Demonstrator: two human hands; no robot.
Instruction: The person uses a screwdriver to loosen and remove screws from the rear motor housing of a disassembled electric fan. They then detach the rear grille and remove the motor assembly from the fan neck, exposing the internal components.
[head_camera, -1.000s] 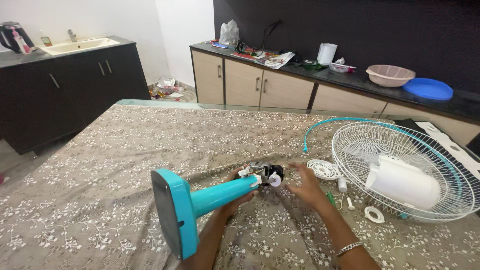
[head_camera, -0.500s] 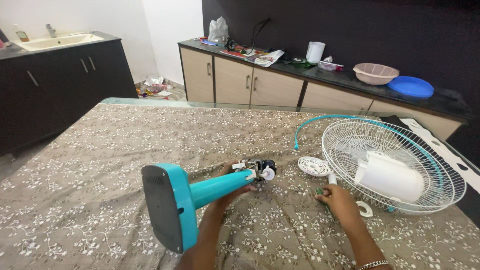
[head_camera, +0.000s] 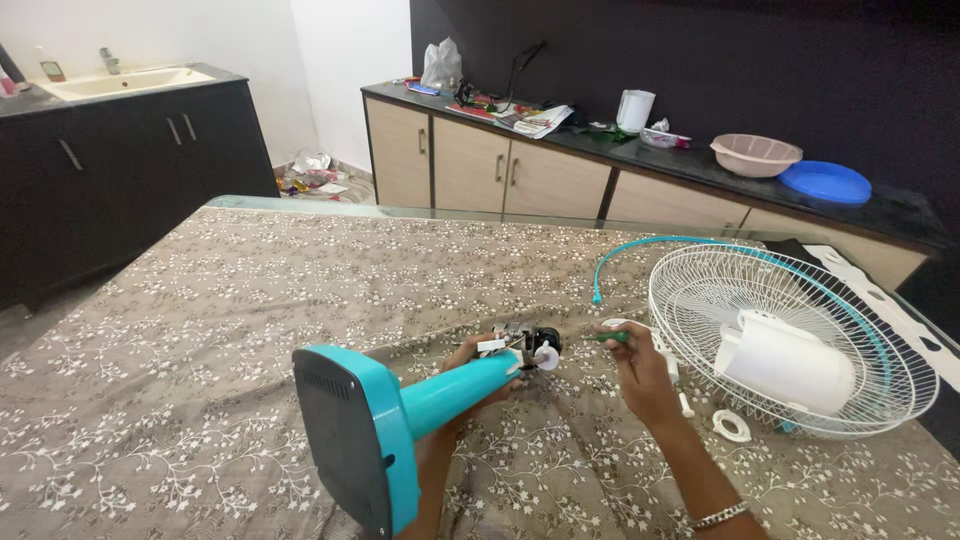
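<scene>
A: Now, leftmost item?
B: Turquoise plastic fan stand (head_camera: 400, 420), lying tilted; left hand (head_camera: 470, 362) wraps its neck, seemingly to steady the exposed dark metal motor (head_camera: 527, 343).
A: And rightward?
B: Right hand (head_camera: 640, 372) closed on a green-handled screwdriver (head_camera: 600, 337), tip towards the motor. White wire fan guard (head_camera: 800, 340) lies flat beyond.

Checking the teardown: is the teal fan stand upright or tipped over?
Tipped. The teal stand lies across the table, base toward the camera, held by the left hand.
</scene>
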